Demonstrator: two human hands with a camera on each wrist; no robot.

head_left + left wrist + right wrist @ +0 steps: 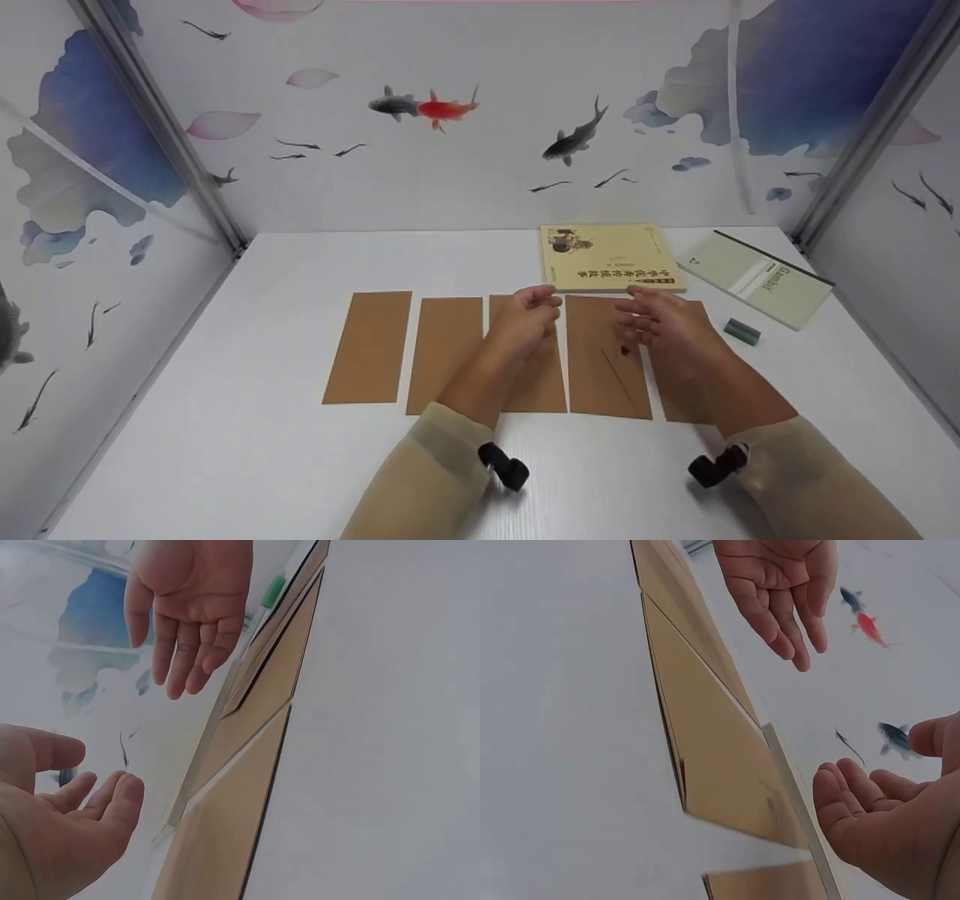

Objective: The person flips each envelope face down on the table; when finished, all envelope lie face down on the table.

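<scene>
Several brown cardboard rectangles [367, 345] lie in a row on the white table. My left hand [529, 319] hovers over the middle piece [536, 382], its fingers loosely bent and holding nothing. Over the right end of the row is my right hand [671, 326], also bare, with relaxed fingers. The two hands face each other, apart. On the fourth piece [607, 390] there is a thin dark line and a small dark red spot; I cannot tell what they are. Both wrist views show the palms [199, 607] raised above the cardboard [705, 720].
Behind the cardboard lies a yellow book [611, 259] with Chinese print. A pale green notebook [757, 279] sits at an angle to its right, and a small green block [742, 331] is in front of that. Printed panels with fish [574, 139] enclose the table.
</scene>
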